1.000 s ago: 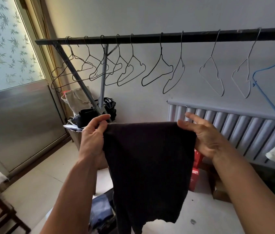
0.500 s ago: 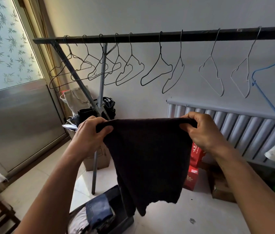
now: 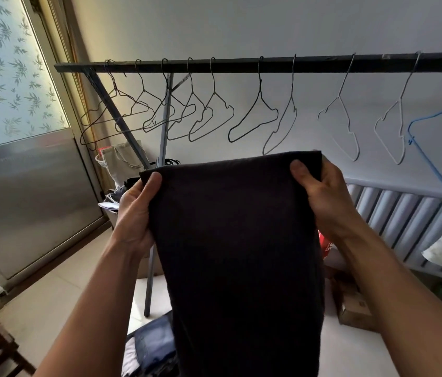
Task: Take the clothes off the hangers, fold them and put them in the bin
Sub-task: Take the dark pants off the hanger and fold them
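The left hand (image 3: 135, 213) and right hand (image 3: 323, 197) pinch the dark garment (image 3: 239, 240) at its top corners, ten and two o'clock; it looks soft, limp, light

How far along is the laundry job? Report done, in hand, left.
Done: hangers on the rail hang bare; clothes lie in the bin. In hand: left hand and right hand pinch the dark garment by its top corners. Left: finish folding, bin it.

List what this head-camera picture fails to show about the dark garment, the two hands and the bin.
Head view, dark garment: lower end cut off by the bottom edge.
Head view, left hand and right hand: most fingers hidden behind the garment.
Head view, bin: largely covered by the garment and cut by the edge.
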